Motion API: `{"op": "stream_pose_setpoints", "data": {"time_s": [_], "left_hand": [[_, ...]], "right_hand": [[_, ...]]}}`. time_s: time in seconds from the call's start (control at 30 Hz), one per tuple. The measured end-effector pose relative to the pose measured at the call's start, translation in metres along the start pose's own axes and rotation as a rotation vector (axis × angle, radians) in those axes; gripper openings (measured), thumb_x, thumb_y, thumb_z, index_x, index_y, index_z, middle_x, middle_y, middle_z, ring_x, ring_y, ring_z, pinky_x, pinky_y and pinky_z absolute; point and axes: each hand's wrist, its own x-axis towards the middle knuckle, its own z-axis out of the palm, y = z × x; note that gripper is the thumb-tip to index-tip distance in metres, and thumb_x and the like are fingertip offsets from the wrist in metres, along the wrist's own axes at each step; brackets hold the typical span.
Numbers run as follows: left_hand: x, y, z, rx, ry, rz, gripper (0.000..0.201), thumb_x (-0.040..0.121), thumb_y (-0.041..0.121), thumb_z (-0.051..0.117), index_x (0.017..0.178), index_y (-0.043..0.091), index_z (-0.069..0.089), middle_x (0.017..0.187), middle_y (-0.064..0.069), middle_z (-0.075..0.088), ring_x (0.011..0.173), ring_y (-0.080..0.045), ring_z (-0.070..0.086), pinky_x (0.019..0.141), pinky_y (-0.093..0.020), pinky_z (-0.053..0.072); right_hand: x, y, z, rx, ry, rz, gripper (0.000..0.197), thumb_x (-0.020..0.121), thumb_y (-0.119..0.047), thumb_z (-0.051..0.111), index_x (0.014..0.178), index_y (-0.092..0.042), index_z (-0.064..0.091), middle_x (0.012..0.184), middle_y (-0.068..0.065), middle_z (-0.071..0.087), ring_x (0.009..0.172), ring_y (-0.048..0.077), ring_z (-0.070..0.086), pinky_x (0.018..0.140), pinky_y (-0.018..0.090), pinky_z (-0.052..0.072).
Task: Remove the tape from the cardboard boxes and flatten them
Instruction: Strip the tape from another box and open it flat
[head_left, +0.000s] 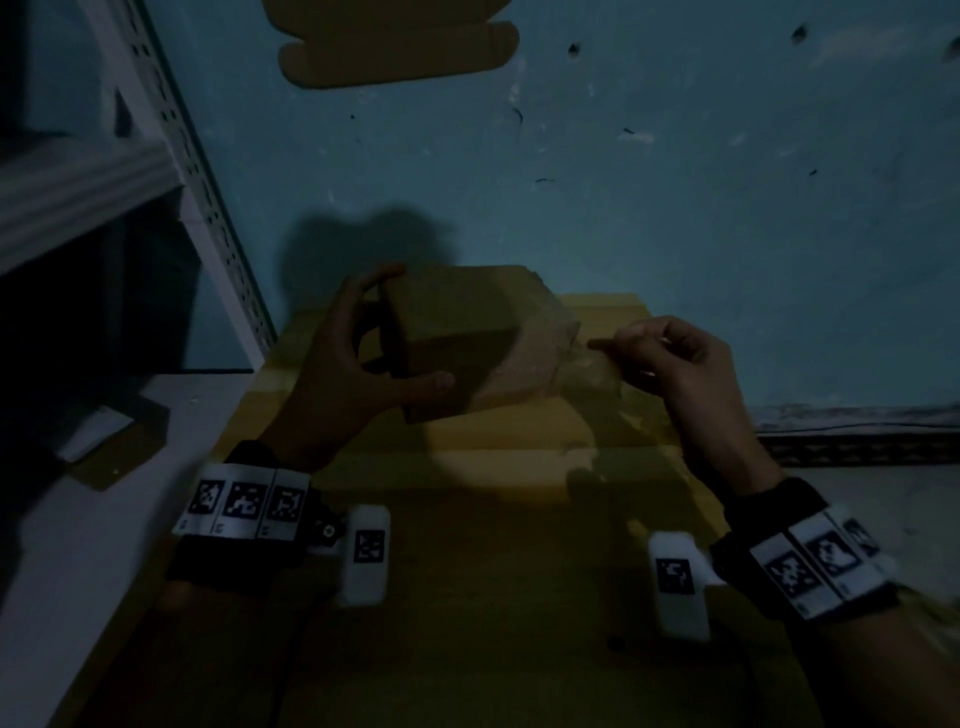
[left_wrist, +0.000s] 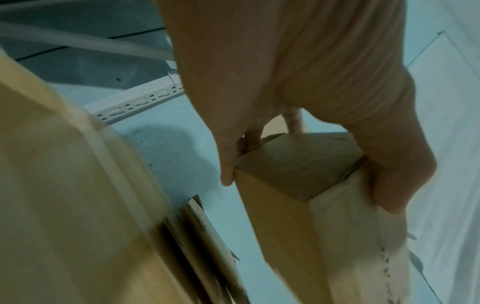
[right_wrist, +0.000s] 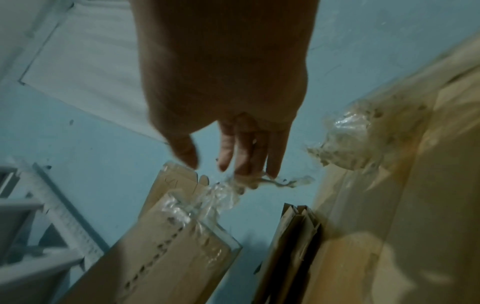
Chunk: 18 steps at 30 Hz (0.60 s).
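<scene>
Your left hand (head_left: 358, 364) grips the small cardboard box (head_left: 457, 332) at its left end: thumb along the near face, fingers curled round the far edge, so it's clamped on the box. In the left wrist view the thumb sits on one corner of the box end and the fingertips (left_wrist: 228, 174) on the opposite edge. The box is held up over the big flat cardboard sheet (head_left: 467, 545), toward the sheet's far end, tilted w/ its right end facing your other hand.

Your right hand (head_left: 675, 358) is just right of the box, fingers curled together and pinching a strip of clear tape (head_left: 582, 358). The tape stretches from the box's right end to that pinch, partly peeled, crumpled and shiny; in the right wrist view it's stuck along the box top near a row of dark marks and bunches up at the fingertips (right_wrist: 272, 164).

Rel. to the box: a wad of clear tape (right_wrist: 350, 139) lies to the right, on the big sheet's edge. A few folded cardboard pieces (right_wrist: 293, 236) stand on edge between box and sheet. A flattened box (head_left: 400, 47) lies well beyond it on the blue floor (head_left: 675, 182). A white metal rack (head_left: 171, 130) stands to the left.
</scene>
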Motion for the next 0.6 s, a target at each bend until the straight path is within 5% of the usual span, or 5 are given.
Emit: {"op": "stream_pose_setpoints", "data": {"time_s": [0.1, 0.3, 0.47, 0.6], "left_hand": [[0.001, 0.0, -0.004, -0.013, 0.012, 0.028, 0.098, 0.062, 0.025, 0.089, 0.146, 0.02, 0.038, 0.142, -0.006, 0.05, 0.129, -0.016, 0.053, 0.09, -0.033, 0.057], [0.0, 0.0, -0.009, 0.06, -0.053, 0.063, 0.103, 0.061, 0.026, 0.088, 0.149, 0.019, 0.035, 0.146, -0.002, 0.046, 0.134, -0.015, 0.048, 0.096, -0.034, 0.054], [0.001, 0.0, -0.006, 0.088, -0.102, 0.06, 0.109, 0.058, 0.026, 0.092, 0.15, 0.024, 0.034, 0.151, 0.002, 0.04, 0.141, -0.015, 0.04, 0.108, -0.044, 0.047], [0.001, -0.004, 0.003, 0.095, -0.095, 0.055, 0.108, 0.058, 0.023, 0.094, 0.149, 0.025, 0.036, 0.149, 0.002, 0.042, 0.139, -0.014, 0.041, 0.105, -0.04, 0.05]], "right_hand": [[0.001, 0.0, -0.007, 0.015, 0.121, 0.071, 0.015, 0.098, -0.008, 0.059, 0.084, -0.005, 0.064, 0.096, 0.015, 0.076, 0.095, 0.023, 0.075, 0.074, 0.025, 0.059], [0.005, 0.009, -0.018, -0.055, 0.228, 0.12, 0.014, 0.095, -0.005, 0.055, 0.085, -0.002, 0.064, 0.091, 0.016, 0.076, 0.093, 0.025, 0.075, 0.078, 0.033, 0.06], [0.005, 0.005, -0.009, -0.112, 0.123, -0.057, 0.013, 0.093, -0.008, 0.067, 0.081, -0.013, 0.068, 0.089, 0.009, 0.077, 0.094, 0.023, 0.074, 0.077, 0.033, 0.055], [-0.006, 0.0, 0.007, -0.297, 0.042, -0.29, 0.028, 0.084, -0.034, 0.084, 0.078, -0.014, 0.065, 0.075, 0.004, 0.069, 0.078, 0.026, 0.07, 0.069, 0.037, 0.057]]}}
